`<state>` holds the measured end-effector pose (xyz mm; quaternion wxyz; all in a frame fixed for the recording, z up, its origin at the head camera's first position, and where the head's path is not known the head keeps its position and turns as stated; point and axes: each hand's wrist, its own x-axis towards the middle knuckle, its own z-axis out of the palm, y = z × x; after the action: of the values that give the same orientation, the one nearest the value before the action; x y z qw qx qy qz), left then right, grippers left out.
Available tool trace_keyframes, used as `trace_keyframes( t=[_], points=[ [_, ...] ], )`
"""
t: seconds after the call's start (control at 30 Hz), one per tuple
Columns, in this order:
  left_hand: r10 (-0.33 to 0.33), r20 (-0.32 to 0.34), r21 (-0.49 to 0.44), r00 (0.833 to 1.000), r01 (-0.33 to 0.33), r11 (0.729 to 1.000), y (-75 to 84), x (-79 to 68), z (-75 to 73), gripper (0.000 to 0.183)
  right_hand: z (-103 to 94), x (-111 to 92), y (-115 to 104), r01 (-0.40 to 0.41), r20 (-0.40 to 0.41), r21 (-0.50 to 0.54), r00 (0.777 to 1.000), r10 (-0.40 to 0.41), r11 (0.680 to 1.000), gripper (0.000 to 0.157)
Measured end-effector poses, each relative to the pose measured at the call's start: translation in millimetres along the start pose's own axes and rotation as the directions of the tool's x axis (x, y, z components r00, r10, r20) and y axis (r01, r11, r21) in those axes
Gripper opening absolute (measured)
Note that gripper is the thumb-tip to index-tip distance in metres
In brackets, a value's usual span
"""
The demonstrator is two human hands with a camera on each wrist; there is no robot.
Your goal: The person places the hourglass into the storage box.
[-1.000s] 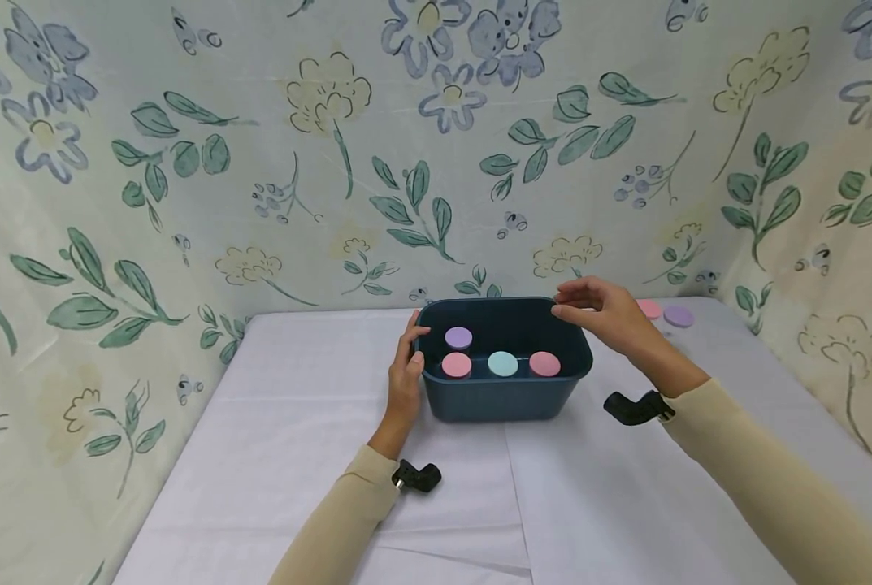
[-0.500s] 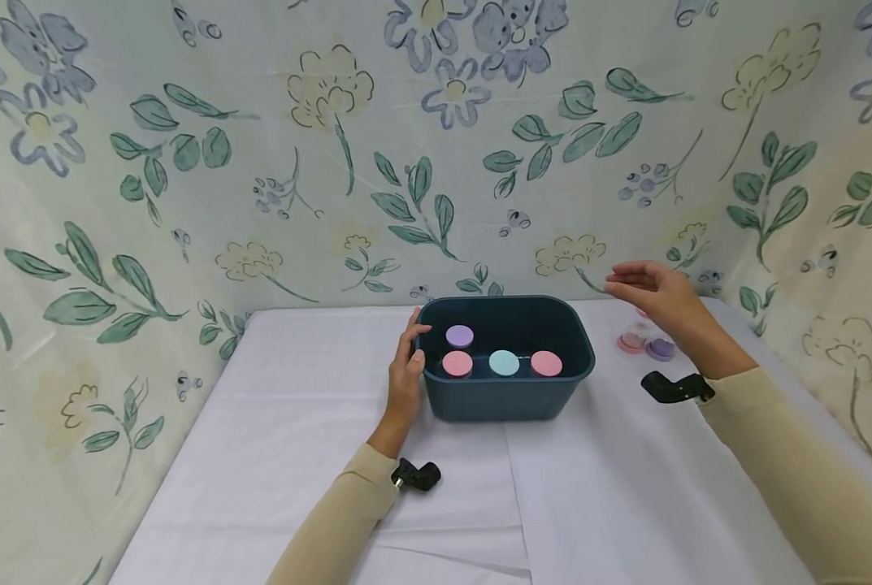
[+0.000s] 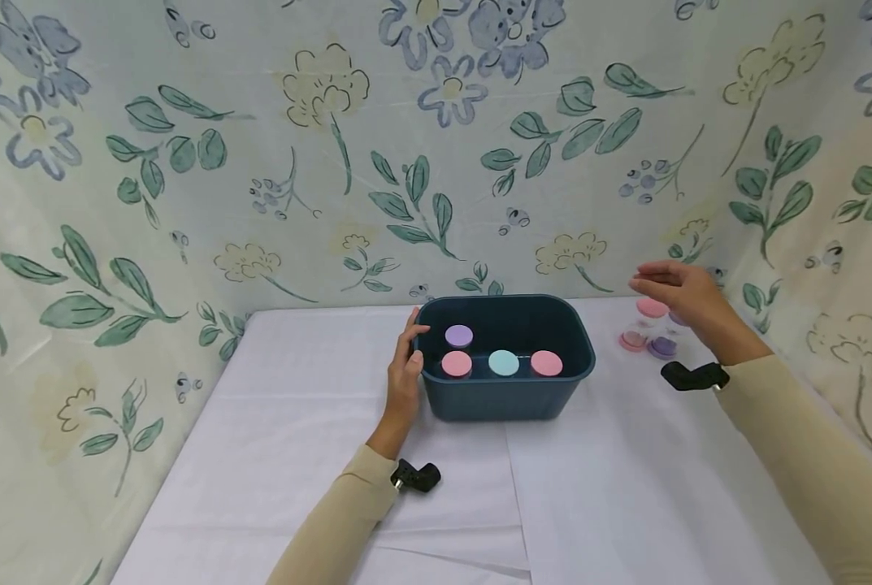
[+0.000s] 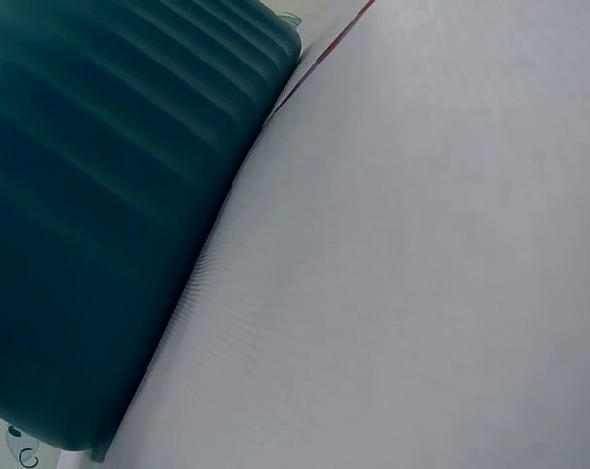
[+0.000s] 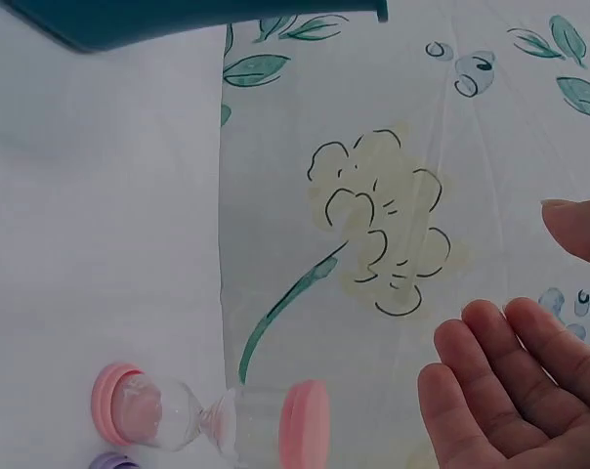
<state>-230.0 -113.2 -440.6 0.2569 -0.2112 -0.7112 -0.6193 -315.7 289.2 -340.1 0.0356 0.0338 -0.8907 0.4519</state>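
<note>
My left hand (image 3: 404, 374) holds the left wall of a dark teal plastic bin (image 3: 505, 402), its thumb and a finger at the rim. In the bin, several round caps show: a purple cap (image 3: 459, 335), a light blue cap (image 3: 504, 363) and two pink ones. My right hand (image 3: 687, 305) is in the air to the right, fingers apart from the thumb, holding nothing. Close by it stand a pink-capped hourglass (image 5: 168, 412) and a purple-capped hourglass (image 3: 662, 348), the latter partly hidden by the hand in the head view.
A white cloth (image 3: 297, 455) covers the table. Behind and at the sides hangs a floral curtain (image 3: 377, 219), close to the table's back edge. In the left wrist view the bin's ribbed wall (image 4: 109, 195) fills the left side.
My right hand has moved right from the bin's back right rim to above the two hourglasses, now more in sight. The left hand and the bin stay in place.
</note>
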Motion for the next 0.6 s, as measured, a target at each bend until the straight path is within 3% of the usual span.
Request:
trace_keyframes(
  t=[0.6],
  points=[
    [-0.021, 0.009, 0.001, 1.0, 0.021, 1.0, 0.6, 1.1, -0.9, 0.045, -16.0, 20, 36, -0.088, -0.03, -0.104, 0.996, 0.086, 0.991, 0.088]
  ],
)
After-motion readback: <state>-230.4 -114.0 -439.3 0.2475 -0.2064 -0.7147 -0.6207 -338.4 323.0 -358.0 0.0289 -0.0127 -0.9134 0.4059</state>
